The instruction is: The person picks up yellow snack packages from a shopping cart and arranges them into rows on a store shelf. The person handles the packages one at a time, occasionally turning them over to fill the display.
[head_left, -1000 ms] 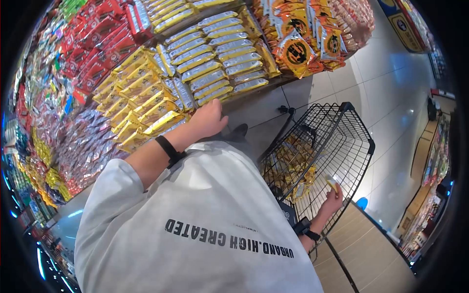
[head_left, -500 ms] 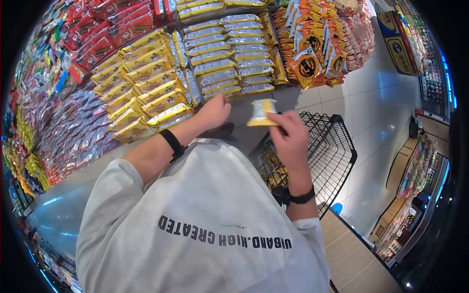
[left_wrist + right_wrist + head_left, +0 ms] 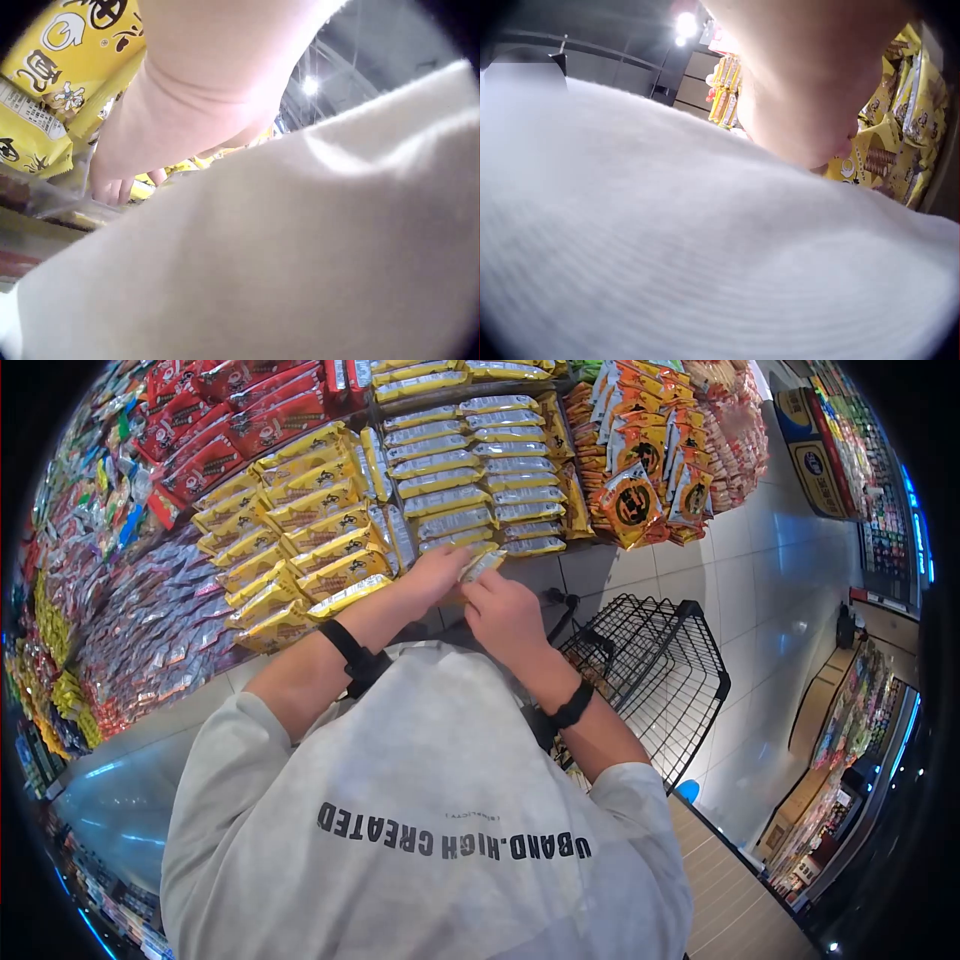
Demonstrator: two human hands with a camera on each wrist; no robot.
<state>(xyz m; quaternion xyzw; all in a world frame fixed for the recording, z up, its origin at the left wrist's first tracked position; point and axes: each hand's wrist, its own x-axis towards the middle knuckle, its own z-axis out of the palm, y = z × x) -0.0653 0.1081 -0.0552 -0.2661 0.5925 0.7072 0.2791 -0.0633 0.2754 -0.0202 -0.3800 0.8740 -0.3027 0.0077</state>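
Observation:
My right hand (image 3: 505,618) pinches a small yellow-and-silver snack packet (image 3: 484,564) at the near end of the rows of matching packets (image 3: 440,496). Right beside it is my left hand (image 3: 432,578), its fingertips at the front edge of the display and hidden behind the hand's back. In the left wrist view the left fingers (image 3: 112,189) point down by a clear plastic divider (image 3: 71,184), with yellow packets next to them. The right wrist view has the right hand mostly covered by white cloth; yellow packets (image 3: 881,154) lie beyond it.
A black wire shopping cart (image 3: 655,680) stands to the right, close to the right forearm. Larger yellow packets (image 3: 310,525), red packets (image 3: 215,445) and orange packets (image 3: 635,500) fill neighbouring sections. Tiled floor (image 3: 770,600) stretches beyond the cart.
My right hand has come up from inside the cart with the packet and moved left to the display edge, beside the left hand. The left hand has stayed near the same edge.

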